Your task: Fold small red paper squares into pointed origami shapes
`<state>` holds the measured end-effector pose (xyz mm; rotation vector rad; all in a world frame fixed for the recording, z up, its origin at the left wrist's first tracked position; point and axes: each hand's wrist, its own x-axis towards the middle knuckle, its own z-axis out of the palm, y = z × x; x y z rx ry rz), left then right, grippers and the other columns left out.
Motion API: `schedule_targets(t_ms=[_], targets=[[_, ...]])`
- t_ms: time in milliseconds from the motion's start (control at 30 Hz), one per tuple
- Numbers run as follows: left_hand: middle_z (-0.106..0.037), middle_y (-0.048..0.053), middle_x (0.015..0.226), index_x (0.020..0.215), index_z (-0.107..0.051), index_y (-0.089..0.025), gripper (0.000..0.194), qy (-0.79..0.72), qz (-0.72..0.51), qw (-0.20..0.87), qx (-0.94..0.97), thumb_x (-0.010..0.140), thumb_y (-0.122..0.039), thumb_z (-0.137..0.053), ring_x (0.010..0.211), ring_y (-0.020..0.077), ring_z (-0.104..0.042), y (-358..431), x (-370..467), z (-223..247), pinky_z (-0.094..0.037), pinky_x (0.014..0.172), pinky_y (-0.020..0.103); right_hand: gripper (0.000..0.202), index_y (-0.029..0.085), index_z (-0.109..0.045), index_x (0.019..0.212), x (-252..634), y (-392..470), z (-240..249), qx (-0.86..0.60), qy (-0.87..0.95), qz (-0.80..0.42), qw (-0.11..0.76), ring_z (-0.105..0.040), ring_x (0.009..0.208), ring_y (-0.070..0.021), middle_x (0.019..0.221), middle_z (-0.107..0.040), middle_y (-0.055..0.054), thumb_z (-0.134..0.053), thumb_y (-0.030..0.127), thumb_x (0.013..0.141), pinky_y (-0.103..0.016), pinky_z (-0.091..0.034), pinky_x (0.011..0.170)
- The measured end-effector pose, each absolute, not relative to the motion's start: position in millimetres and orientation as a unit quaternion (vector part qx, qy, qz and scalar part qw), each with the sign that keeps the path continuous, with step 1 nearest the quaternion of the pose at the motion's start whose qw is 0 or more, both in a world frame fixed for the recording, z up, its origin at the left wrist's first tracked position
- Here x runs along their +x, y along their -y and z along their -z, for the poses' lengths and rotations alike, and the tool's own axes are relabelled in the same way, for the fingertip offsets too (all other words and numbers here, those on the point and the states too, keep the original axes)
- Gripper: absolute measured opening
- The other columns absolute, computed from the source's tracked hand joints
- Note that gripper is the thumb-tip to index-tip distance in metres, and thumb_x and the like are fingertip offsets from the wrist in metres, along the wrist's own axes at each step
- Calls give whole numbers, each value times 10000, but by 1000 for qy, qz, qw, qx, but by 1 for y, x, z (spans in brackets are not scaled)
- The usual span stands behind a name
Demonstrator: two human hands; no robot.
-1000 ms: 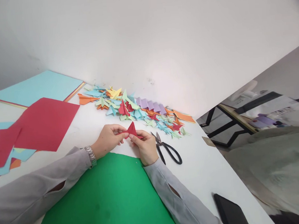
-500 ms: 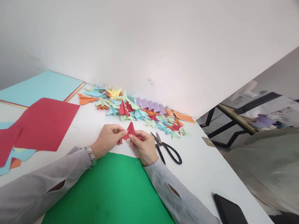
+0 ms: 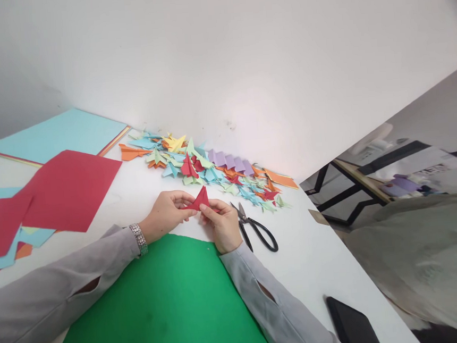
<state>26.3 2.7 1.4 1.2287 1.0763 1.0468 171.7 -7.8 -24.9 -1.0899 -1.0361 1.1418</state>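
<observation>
A small red folded paper [image 3: 201,198] with a pointed tip facing up is held between both hands above the table. My left hand [image 3: 167,211], with a silver watch band at the wrist, pinches its left corner. On the other side my right hand [image 3: 222,223] grips it, thumb laid across the front; some of the right fingers are hidden behind. Black-handled scissors [image 3: 254,222] lie partly open just right of my right hand. Beyond the hands spreads a pile of small folded paper planes [image 3: 207,165] in many colours.
A green sheet [image 3: 156,306] lies under my forearms. Large red paper [image 3: 76,190] and a stack topped by a light blue sheet [image 3: 61,133] are on the left. A black phone-like device [image 3: 354,323] rests near the table's right edge. Behind the pile rises a white wall [image 3: 219,71].
The left fingers have shifted from the front of the red paper to its left corner, which now shows more. The paper has turned slightly. The right hand has hardly moved.
</observation>
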Motion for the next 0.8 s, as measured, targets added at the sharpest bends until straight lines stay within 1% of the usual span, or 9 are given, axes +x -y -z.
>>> schedule_targets(t_ms=[133,233,367,467,600,700,800], targets=[[-622,-8,574,752,-644,-116,230,-450,-448,570,521,559,-179,-753,440,71,-503,-3,26,-2,-410,418,194,226,160,-687,677,171,9,25,-469,450,-488,583,-472,397,-82,476,-598,28,-783,350,599,-227,-367,430],[-627,-1,594,751,-658,-118,200,-434,-450,575,527,584,-204,-728,442,67,-486,-3,25,-2,-399,426,197,230,165,-692,693,171,9,25,-465,441,-490,591,-491,431,-91,518,-606,22,-770,365,612,-232,-390,429],[-533,-39,457,748,-676,-126,153,-427,-452,577,530,622,-213,-676,421,73,-450,-4,24,-1,-372,433,197,262,176,-689,713,174,5,23,-447,376,-512,630,-548,548,-122,648,-645,-8,-768,397,595,-240,-440,437],[-489,-49,410,715,-669,-128,119,-427,-438,584,533,634,-210,-640,406,73,-427,-5,23,-1,-357,435,196,286,183,-684,738,174,4,21,-443,365,-523,629,-559,570,-131,674,-656,-14,-777,402,580,-252,-463,463],[-468,-57,396,673,-652,-132,100,-413,-419,580,563,624,-219,-641,399,74,-419,-5,23,0,-328,420,195,270,186,-690,718,171,7,22,-449,472,-489,580,-524,545,-118,637,-651,2,-809,359,548,-244,-423,482],[-504,-45,443,644,-641,-132,111,-397,-408,575,588,632,-242,-646,416,75,-440,-4,23,1,-328,419,195,225,174,-668,626,169,10,22,-458,507,-466,563,-466,488,-98,538,-597,22,-787,363,596,-235,-365,475],[-545,-27,485,643,-648,-129,123,-398,-396,564,605,651,-251,-638,429,77,-457,-4,23,0,-337,425,197,231,170,-668,617,170,10,23,-462,503,-466,563,-433,463,-91,506,-569,30,-760,382,636,-238,-337,474]])
